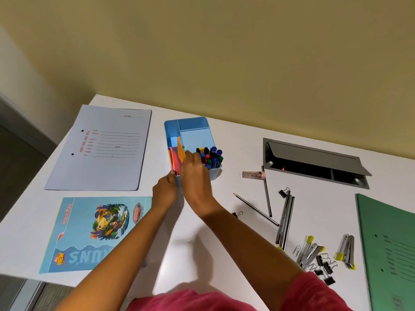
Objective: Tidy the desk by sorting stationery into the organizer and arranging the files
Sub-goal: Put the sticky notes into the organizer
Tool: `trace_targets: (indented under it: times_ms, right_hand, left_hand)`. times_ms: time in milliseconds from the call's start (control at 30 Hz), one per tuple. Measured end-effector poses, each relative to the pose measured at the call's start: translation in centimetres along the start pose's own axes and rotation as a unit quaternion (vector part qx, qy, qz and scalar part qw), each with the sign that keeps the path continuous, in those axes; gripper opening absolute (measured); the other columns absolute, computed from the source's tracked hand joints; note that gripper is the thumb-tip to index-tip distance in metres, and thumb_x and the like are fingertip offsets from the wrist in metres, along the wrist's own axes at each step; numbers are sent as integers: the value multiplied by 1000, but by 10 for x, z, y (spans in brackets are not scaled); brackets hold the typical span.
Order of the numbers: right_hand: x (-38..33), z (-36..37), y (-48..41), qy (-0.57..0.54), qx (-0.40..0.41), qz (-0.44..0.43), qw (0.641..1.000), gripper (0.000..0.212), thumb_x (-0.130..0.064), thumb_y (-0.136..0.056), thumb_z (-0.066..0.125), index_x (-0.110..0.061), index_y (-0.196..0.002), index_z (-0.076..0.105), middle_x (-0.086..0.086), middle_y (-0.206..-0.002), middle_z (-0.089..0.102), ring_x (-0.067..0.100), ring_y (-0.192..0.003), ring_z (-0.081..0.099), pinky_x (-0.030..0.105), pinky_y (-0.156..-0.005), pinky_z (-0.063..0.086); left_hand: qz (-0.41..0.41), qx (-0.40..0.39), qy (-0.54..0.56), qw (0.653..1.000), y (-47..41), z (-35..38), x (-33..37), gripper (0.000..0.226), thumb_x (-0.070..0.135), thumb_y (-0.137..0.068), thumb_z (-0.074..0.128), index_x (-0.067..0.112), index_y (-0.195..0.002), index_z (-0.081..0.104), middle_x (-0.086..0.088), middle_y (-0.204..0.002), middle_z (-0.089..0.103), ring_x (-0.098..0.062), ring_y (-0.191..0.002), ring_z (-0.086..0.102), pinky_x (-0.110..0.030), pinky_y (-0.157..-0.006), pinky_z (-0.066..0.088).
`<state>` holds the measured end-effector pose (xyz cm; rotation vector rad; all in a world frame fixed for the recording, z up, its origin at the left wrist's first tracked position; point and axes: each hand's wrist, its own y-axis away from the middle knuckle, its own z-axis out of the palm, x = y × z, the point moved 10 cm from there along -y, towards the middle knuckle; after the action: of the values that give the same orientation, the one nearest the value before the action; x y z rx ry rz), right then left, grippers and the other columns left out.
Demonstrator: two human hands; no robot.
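A blue desk organizer stands mid-desk. Several coloured pens stand in its front right compartment, and orange and pink sticky notes stand in its front left one. My left hand grips the organizer's near left corner. My right hand reaches over the front of the organizer, fingertips pinching the orange notes. A pale blue file lies at the back left, a green file at the right edge, a picture-covered notebook at the front left.
Loose pencils, a pink-capped lead box, staple strips, binder clips and a paper clip lie scattered right of centre. A grey cable hatch stands open at the back right. The wall runs behind the desk.
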<state>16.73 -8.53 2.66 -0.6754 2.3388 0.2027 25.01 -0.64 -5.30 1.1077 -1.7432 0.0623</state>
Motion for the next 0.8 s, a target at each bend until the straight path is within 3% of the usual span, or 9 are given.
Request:
trace_targets:
  times_ms: [100,167,233,333,433,600,700,800]
  right_hand:
    - [-7,2,0,76,23,-24,997,16,-35,-76,62,-32,-91,58,-17,-87,59,-5,-79,56,6,-63,41]
    - [-10,-1,0,111,32,-37,993,20,-37,-76,62,-33,-95,59,-18,-91,60,-4,-83,57,6,-68,42]
    - [-14,3,-2,192,41,-80,977,29,-29,-83,60,-24,-112,59,-11,-105,62,2,-96,58,11,-80,44]
    - [-11,23,-6,266,18,-112,957,52,-8,-91,53,2,-139,36,14,-127,55,25,-114,54,29,-99,43]
    - [-8,25,-5,278,5,-108,954,50,-8,-93,48,2,-140,34,16,-129,54,28,-116,51,32,-101,41]
    - [-16,12,0,239,35,-90,966,36,-25,-83,66,-8,-115,64,9,-93,66,20,-87,63,23,-77,52]
    - [-13,13,-1,209,30,-56,976,39,-28,-88,60,-3,-117,61,13,-104,64,23,-96,62,26,-82,52]
    - [-13,23,1,187,-16,-82,979,32,-17,-95,48,-1,-121,55,19,-122,53,31,-110,52,35,-91,46]
  left_hand:
    - [-11,-23,19,999,-3,0,-1,49,35,-103,26,4,-113,62,-22,-112,64,-38,-102,60,-49,-94,49]
    - [-14,-39,22,999,-5,1,-2,45,37,-102,28,10,-100,64,-22,-107,64,-37,-101,60,-49,-96,48]
    - [-18,-41,20,999,-4,0,-1,40,37,-102,28,23,-74,54,-16,-95,60,-33,-94,59,-47,-95,48]
    - [-24,-31,30,999,-3,-1,-1,40,35,-102,29,30,-64,41,-11,-88,55,-32,-90,57,-46,-92,47]
    - [-25,-26,33,999,-3,-2,0,41,35,-102,29,29,-63,41,-14,-90,56,-36,-94,60,-48,-93,48]
    - [-32,-31,27,999,-1,-3,-3,40,41,-101,29,17,-82,55,-19,-102,65,-36,-98,62,-47,-94,50]
    - [-33,-29,18,999,0,-4,-2,42,41,-101,29,16,-81,56,-21,-103,67,-36,-95,63,-47,-93,50]
    - [-35,-30,25,999,1,-4,-2,43,40,-102,30,11,-95,60,-21,-107,66,-36,-97,63,-46,-93,50]
